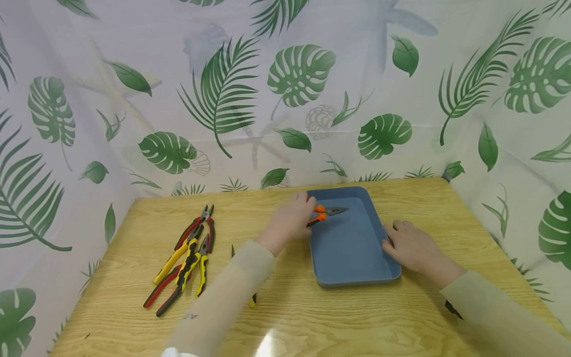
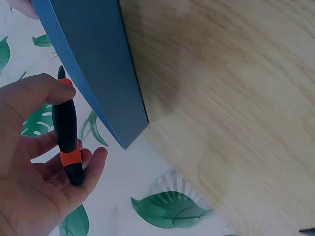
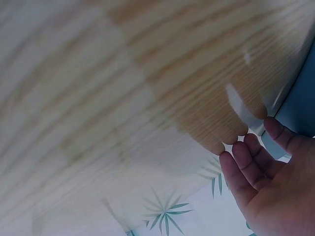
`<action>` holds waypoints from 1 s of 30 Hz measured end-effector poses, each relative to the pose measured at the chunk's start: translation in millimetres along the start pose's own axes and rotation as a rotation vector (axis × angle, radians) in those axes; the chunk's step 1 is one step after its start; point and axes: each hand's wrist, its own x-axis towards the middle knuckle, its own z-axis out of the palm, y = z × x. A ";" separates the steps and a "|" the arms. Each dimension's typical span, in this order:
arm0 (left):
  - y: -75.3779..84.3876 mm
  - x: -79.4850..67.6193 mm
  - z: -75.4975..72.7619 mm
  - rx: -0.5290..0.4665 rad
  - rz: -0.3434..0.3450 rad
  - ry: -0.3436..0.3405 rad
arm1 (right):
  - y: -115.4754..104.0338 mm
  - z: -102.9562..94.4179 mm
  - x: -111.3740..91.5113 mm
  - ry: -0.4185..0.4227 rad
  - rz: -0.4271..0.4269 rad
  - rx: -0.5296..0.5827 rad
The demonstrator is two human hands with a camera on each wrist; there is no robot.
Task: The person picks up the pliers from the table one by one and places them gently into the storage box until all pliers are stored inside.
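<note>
A blue rectangular tray (image 1: 350, 248) lies on the wooden table. Over its upper left part, my left hand (image 1: 291, 218) holds long-nose pliers (image 1: 335, 211) with orange and black handles, their metal nose pointing right. In the left wrist view, the thumb and fingers wrap the pliers' handle (image 2: 65, 123) beside the tray's wall (image 2: 93, 64). My right hand (image 1: 412, 250) rests at the tray's right side. In the right wrist view, its fingers are loosely extended on the table, and the thumb is against the tray's wall (image 3: 295, 113).
Several pliers (image 1: 192, 258) with red-black and yellow-black handles lie in an overlapping group on the left of the table. Another tool (image 1: 253, 300) is mostly hidden under my left forearm. A leaf-patterned cloth (image 1: 241, 99) hangs behind the table and along both sides.
</note>
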 end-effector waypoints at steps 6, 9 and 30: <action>13.7 3.6 3.4 0.016 -0.002 -0.023 | -1.7 -1.2 0.3 0.003 -0.008 -0.003; 19.5 4.4 4.2 0.030 0.001 -0.036 | -2.4 -1.5 -0.4 0.003 -0.006 -0.008; 52.3 11.2 16.1 0.161 -0.128 -0.034 | -1.2 7.1 -0.4 0.031 0.004 -0.017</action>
